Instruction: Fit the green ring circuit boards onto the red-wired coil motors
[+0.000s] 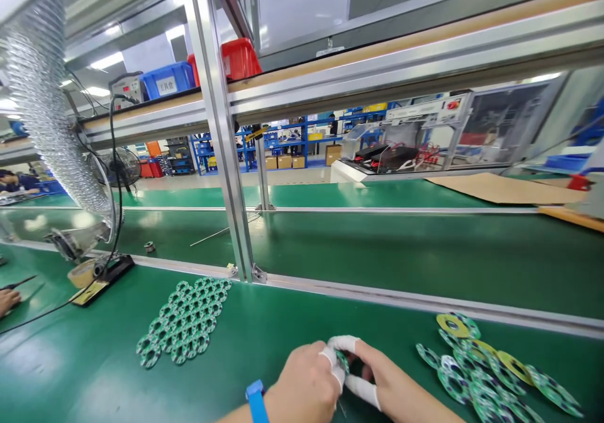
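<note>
My left hand (309,379), with a blue band at the wrist and white finger covers, is closed at the bottom centre. Its fingers meet those of my right hand (372,372) around a small green ring-shaped board (342,361), which both hands grip. Most of this board is hidden by the fingers. On the green bench to the left lies a flat, neat group of green ring boards (189,315). To the right is a loose, overlapping pile of similar green rings (481,372), with some yellow rings (515,367) among them.
A metal post (224,127) rises from the bench rail ahead. Tape (82,273) and a black stand (111,278) sit at left, below a silver duct (51,108). Another person's hand (8,300) shows at the left edge. Blue (167,80) and red bins (240,58) stand on the shelf.
</note>
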Tool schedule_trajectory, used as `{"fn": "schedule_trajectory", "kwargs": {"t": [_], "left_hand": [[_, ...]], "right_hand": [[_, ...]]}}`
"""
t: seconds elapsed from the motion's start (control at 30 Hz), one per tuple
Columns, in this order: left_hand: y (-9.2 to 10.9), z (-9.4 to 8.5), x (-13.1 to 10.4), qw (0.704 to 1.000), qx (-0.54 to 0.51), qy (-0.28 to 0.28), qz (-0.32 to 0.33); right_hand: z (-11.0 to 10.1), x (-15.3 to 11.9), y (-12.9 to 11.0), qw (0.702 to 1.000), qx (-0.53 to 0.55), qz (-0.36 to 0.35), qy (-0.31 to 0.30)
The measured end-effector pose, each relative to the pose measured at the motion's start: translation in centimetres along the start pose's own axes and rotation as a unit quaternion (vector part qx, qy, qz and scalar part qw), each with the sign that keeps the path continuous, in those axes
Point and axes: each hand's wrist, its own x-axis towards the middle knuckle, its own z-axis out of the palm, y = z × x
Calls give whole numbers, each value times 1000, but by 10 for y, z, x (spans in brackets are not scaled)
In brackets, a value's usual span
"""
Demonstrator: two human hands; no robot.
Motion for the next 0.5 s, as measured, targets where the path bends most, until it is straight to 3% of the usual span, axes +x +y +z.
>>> {"fn": "schedule_trajectory", "kwargs": {"t": [0.2, 0.37, 0.5], "left_hand": [[0, 12, -4, 996, 39, 63, 48], [2, 28, -10, 994, 36, 91, 38], [-5, 22, -9, 997, -55, 51, 7]], "right_hand": [[9, 1, 7, 999, 27, 19, 41], [6, -1, 9, 999, 19, 30, 12], [-7, -4, 4, 996, -66, 40, 35]]}}
